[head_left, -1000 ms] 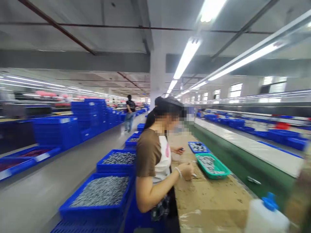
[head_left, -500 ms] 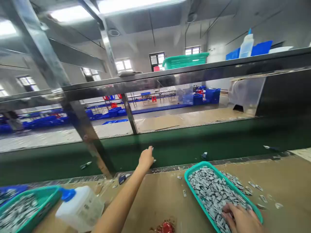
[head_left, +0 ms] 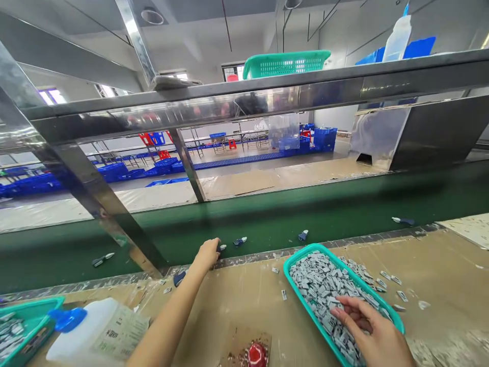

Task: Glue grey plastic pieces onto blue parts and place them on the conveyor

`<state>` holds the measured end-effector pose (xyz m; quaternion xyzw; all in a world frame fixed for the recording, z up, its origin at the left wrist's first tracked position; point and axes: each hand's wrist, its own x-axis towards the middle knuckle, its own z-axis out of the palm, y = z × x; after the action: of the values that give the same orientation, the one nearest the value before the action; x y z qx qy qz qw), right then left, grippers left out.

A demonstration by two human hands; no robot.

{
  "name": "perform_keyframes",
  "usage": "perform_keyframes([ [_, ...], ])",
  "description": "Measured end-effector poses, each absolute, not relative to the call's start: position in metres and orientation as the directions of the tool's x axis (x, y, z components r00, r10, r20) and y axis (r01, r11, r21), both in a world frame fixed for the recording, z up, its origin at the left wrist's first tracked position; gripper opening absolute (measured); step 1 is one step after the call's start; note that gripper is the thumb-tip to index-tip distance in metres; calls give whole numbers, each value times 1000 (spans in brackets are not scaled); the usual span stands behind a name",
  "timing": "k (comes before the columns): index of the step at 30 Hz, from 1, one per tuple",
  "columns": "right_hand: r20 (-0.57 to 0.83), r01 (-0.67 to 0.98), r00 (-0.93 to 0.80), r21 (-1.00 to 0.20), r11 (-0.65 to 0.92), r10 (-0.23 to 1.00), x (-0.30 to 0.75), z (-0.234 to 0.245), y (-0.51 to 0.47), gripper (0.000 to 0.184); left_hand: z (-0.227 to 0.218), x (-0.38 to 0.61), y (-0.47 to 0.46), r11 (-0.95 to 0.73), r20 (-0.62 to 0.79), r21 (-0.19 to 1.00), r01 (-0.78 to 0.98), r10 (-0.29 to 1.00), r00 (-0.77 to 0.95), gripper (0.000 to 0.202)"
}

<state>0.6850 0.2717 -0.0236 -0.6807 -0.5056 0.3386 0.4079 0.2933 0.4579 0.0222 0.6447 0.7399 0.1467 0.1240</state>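
My left hand (head_left: 208, 254) reaches to the near edge of the green conveyor belt (head_left: 252, 219). Its fingers are closed on a small dark blue part with a white tip (head_left: 221, 248). A similar dark blue and white part (head_left: 240, 241) lies just to its right on the belt. Over a teal basket (head_left: 305, 308) full of small grey plastic pieces (head_left: 324, 280) is my right hand (head_left: 372, 326). Thumb and forefinger pinch one small grey piece (head_left: 337, 304), partly covered by the fingertips.
Other dark blue parts (head_left: 303, 235) lie spread along the belt. A white bottle with a blue cap (head_left: 103, 331), a second teal basket (head_left: 42, 326) and a red round object (head_left: 256, 354) are on the cardboard-covered table. A metal post (head_left: 110, 214) rises at left.
My left hand has come down and back to the left, its fingers closing on a part on the belt. My right hand has risen off the pile with a grey piece. The view has shifted.
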Motion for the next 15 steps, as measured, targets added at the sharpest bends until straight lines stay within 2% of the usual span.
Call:
perform_keyframes([
  [5,11,380,359,-915,-135,933,678,-3,269,45,33,302,418,65,88,576,815,986,-141,27],
  [8,-1,271,414,-954,-124,910,677,6,267,46,50,321,369,-37,131,736,676,988,-88,34],
  [11,5,187,430,-979,-83,903,676,13,263,45,72,342,304,-71,112,859,507,992,-50,42],
  [13,59,204,430,-978,-34,901,675,15,262,41,82,353,259,24,23,967,254,983,-181,44],
  [15,116,238,430,-971,11,895,673,18,261,38,83,360,220,80,-42,991,110,950,-309,46],
])
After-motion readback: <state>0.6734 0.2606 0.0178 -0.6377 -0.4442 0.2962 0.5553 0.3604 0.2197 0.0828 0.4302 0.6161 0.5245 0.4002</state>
